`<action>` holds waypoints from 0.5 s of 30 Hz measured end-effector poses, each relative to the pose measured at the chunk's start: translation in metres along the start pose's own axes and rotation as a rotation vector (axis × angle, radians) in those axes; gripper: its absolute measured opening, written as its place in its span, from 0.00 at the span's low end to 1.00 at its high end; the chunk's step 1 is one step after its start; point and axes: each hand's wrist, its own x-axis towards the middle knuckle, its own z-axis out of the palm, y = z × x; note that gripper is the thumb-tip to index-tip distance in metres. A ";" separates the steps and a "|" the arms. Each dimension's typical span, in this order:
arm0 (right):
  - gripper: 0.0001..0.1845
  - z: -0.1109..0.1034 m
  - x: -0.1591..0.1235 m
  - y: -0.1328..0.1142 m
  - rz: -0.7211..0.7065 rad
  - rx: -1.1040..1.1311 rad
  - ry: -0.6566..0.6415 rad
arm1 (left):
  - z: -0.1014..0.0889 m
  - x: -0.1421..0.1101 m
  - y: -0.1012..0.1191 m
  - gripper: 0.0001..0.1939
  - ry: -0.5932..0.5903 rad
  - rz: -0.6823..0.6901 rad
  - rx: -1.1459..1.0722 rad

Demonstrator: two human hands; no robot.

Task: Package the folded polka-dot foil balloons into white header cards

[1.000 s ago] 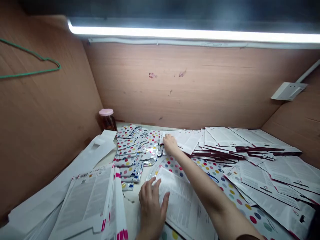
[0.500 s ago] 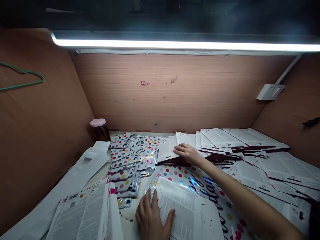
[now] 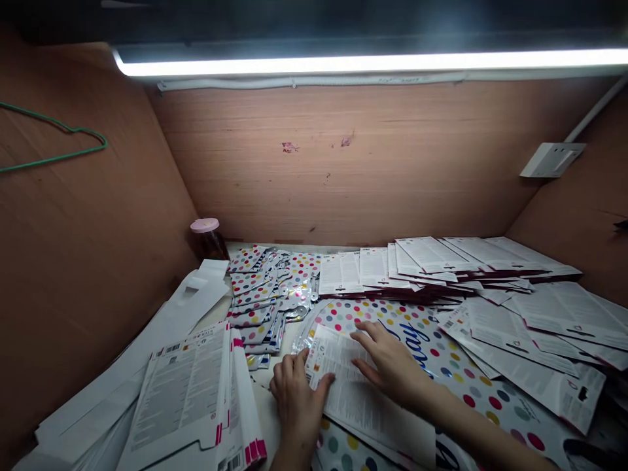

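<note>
A white printed cardboard sleeve (image 3: 358,386) lies flat in front of me on a large polka-dot foil balloon (image 3: 466,373) with blue lettering. My left hand (image 3: 297,396) rests at the sleeve's left edge, thumb on its face and fingers by the upper left corner. Over the sleeve's upper right part, my right hand (image 3: 387,363) is open with fingers apart; whether its fingertips touch the card I cannot tell. Both hands look open. My right forearm covers part of the balloon.
Left of my hands stands a stack of printed sleeves (image 3: 181,392), beside white card pieces (image 3: 167,333). Folded polka-dot foil packets (image 3: 252,297) lie behind. Piled sleeves (image 3: 515,327) fill the right side. A pink-lidded jar (image 3: 209,239) stands at the back left.
My right hand has moved from the row of sleeves at the back to above the sleeve in front of me. My left hand stays at that sleeve's edge. The view has shifted slightly.
</note>
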 end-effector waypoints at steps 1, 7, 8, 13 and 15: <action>0.14 0.002 -0.020 -0.007 0.085 0.114 0.031 | -0.004 0.002 0.001 0.20 -0.001 -0.014 -0.078; 0.26 0.026 -0.092 -0.014 0.806 0.900 0.304 | -0.025 0.013 0.010 0.15 -0.038 -0.081 -0.350; 0.30 0.029 -0.096 -0.014 0.874 1.000 0.325 | -0.029 0.013 0.011 0.15 -0.046 -0.093 -0.380; 0.39 0.021 -0.105 -0.023 1.007 1.382 0.227 | -0.056 -0.002 0.023 0.19 -0.148 -0.176 -0.623; 0.37 0.013 -0.105 -0.030 1.019 1.459 0.235 | -0.065 -0.010 0.027 0.22 -0.136 -0.245 -0.786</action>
